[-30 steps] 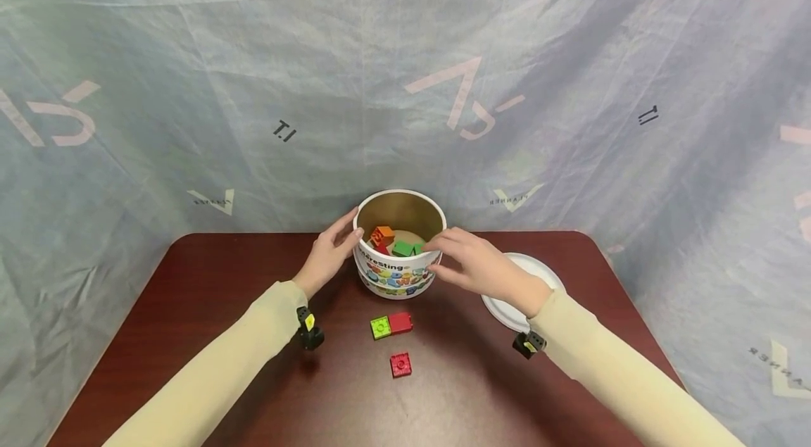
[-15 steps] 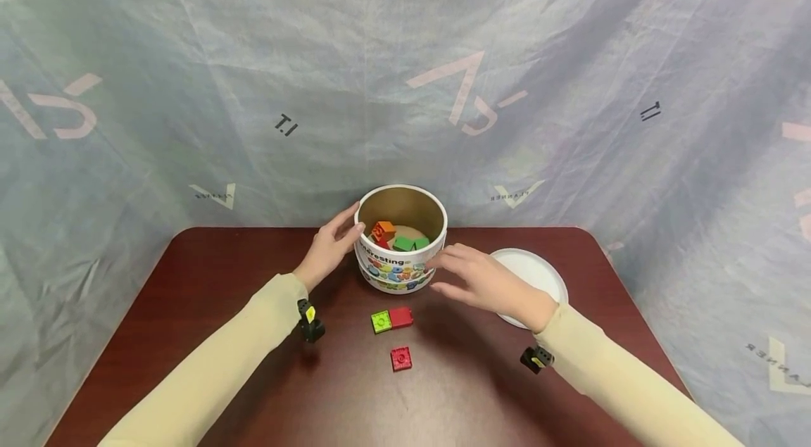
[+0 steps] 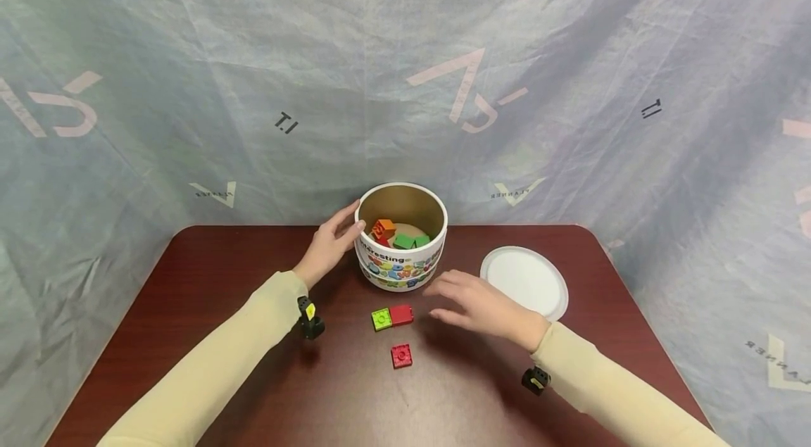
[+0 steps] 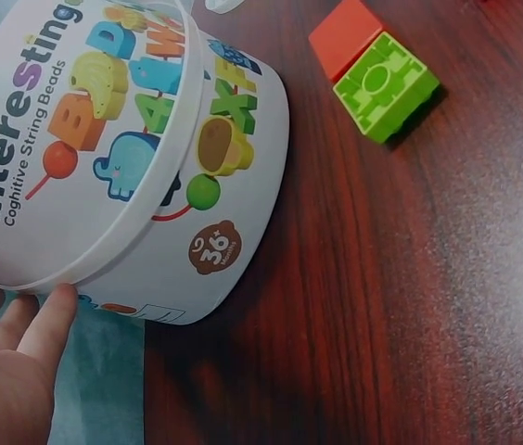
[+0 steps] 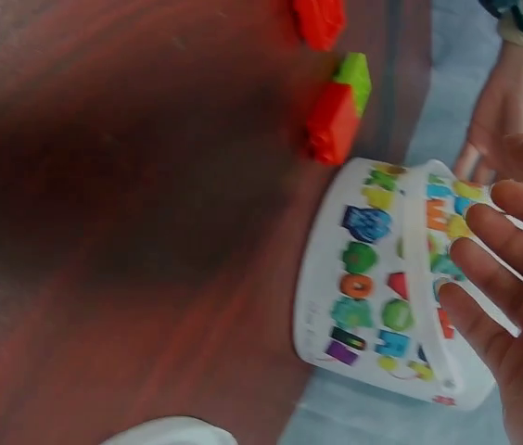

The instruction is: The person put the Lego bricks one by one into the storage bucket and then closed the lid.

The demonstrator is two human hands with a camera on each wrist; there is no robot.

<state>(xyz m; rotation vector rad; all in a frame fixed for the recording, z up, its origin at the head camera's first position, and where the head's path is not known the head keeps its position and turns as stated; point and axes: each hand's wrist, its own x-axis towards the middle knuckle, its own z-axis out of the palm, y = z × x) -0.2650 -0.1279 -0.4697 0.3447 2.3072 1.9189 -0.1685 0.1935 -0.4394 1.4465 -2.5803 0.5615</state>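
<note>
The white bucket is standing upright at the back of the dark red table, its label showing "Interesting", "String Beads" and "36+ Months". Behind it, the grey curtain is carrying "T.I" in 2 places and "PLANNER" mirrored. 3 blocks are lying in front of the bucket: 1 lime block touching 1 red block, and 1 separate red piece nearer the person. Inside, 1 orange block and green pieces are showing. 1 white lid is lying to the right. The left hand is resting extended fingers against the bucket's rim; the right hand is hovering near the red block, fingers loosely parted, holding nothing.
</note>
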